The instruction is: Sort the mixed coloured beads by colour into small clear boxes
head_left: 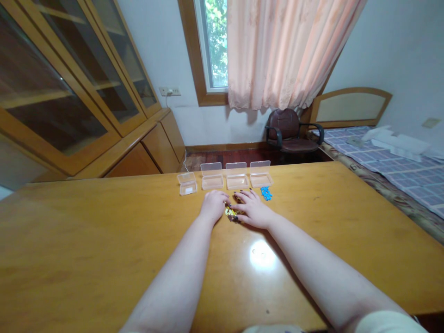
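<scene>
On the wooden table lies a small pile of yellow and dark brown pieces, too small to name surely. My left hand rests at the pile's left side, its fingers loosely bent and their tips apart; part of them is hidden. From the right, my right hand reaches over the pile with fingers spread, its fingertips touching pieces and covering some of them. Beyond my right hand sits a little heap of blue pieces, apart from both hands.
Several clear plastic boxes stand in a row with lids raised: a small one at the left, then larger ones, the rightmost behind the blue heap. The wooden table ends just behind them. A brown chair stands beyond.
</scene>
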The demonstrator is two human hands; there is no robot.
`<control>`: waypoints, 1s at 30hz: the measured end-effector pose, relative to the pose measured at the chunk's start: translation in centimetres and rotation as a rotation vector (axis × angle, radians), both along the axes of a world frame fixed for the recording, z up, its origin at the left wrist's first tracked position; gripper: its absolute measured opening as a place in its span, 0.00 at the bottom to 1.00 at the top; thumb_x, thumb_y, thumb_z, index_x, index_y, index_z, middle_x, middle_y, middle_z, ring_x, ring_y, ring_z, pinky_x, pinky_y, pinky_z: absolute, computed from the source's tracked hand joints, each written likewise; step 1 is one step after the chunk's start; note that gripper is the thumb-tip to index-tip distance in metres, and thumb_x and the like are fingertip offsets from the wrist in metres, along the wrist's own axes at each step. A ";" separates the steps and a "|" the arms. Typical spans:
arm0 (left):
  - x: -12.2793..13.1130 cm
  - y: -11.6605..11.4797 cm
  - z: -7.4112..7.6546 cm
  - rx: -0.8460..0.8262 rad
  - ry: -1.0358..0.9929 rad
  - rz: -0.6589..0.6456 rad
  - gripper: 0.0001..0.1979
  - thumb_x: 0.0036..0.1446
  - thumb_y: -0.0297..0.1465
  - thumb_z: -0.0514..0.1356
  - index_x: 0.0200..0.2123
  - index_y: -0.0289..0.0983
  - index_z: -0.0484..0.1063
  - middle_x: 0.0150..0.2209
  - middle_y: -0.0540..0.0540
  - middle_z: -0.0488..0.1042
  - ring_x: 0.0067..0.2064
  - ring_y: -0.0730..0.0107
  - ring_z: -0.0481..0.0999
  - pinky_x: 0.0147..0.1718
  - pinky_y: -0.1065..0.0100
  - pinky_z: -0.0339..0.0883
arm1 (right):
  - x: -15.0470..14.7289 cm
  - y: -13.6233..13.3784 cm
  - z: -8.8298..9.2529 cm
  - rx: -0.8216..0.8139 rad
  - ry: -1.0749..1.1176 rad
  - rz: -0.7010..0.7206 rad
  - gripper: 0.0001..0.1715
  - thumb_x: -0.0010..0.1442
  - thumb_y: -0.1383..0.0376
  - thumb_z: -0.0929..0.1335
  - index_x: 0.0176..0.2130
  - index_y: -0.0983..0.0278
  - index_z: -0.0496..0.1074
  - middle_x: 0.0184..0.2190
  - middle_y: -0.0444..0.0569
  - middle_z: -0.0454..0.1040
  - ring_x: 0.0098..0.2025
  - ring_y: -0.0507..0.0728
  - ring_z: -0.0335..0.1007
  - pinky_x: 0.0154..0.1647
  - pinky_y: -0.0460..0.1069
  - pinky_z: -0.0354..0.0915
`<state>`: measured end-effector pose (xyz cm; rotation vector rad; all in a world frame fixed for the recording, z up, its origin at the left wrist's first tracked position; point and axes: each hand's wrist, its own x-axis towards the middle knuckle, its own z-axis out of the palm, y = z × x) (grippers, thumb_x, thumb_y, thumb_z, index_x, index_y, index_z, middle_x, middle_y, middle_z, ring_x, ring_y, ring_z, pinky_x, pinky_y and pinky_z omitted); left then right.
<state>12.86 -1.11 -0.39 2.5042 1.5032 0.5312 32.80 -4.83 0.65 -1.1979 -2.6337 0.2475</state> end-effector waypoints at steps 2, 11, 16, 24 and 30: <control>0.0 0.0 0.0 -0.004 0.005 -0.013 0.14 0.51 0.22 0.56 0.30 0.44 0.80 0.40 0.49 0.79 0.44 0.64 0.72 0.48 0.62 0.62 | 0.2 0.2 0.0 0.011 0.015 -0.003 0.22 0.61 0.51 0.62 0.53 0.51 0.69 0.60 0.51 0.58 0.61 0.66 0.47 0.60 0.66 0.41; 0.0 -0.2 0.6 -0.019 0.007 0.101 0.14 0.51 0.22 0.56 0.31 0.42 0.80 0.39 0.48 0.79 0.44 0.64 0.72 0.48 0.63 0.61 | 0.6 0.5 -0.2 0.093 0.054 -0.131 0.18 0.61 0.55 0.63 0.48 0.57 0.73 0.57 0.52 0.63 0.60 0.64 0.49 0.62 0.65 0.40; -0.1 -0.1 0.4 0.012 -0.031 0.189 0.15 0.52 0.21 0.54 0.34 0.41 0.79 0.38 0.49 0.78 0.44 0.65 0.72 0.47 0.64 0.62 | -0.6 -0.2 -0.2 0.034 0.022 -0.043 0.32 0.59 0.47 0.63 0.58 0.57 0.63 0.63 0.56 0.52 0.64 0.68 0.44 0.61 0.67 0.39; -0.2 -0.3 0.7 -0.042 0.014 0.096 0.12 0.51 0.23 0.57 0.28 0.41 0.80 0.40 0.48 0.78 0.44 0.63 0.72 0.48 0.63 0.61 | -0.3 -0.1 0.1 -0.013 0.058 -0.019 0.22 0.61 0.52 0.63 0.50 0.57 0.72 0.58 0.53 0.62 0.62 0.66 0.48 0.61 0.67 0.40; -0.3 -0.4 0.9 -0.024 0.045 0.140 0.13 0.52 0.23 0.56 0.31 0.42 0.80 0.39 0.47 0.79 0.44 0.63 0.72 0.48 0.62 0.61 | -1.1 -0.3 -0.2 -0.008 -0.003 -0.023 0.33 0.59 0.47 0.62 0.59 0.57 0.61 0.64 0.57 0.51 0.65 0.68 0.42 0.62 0.68 0.37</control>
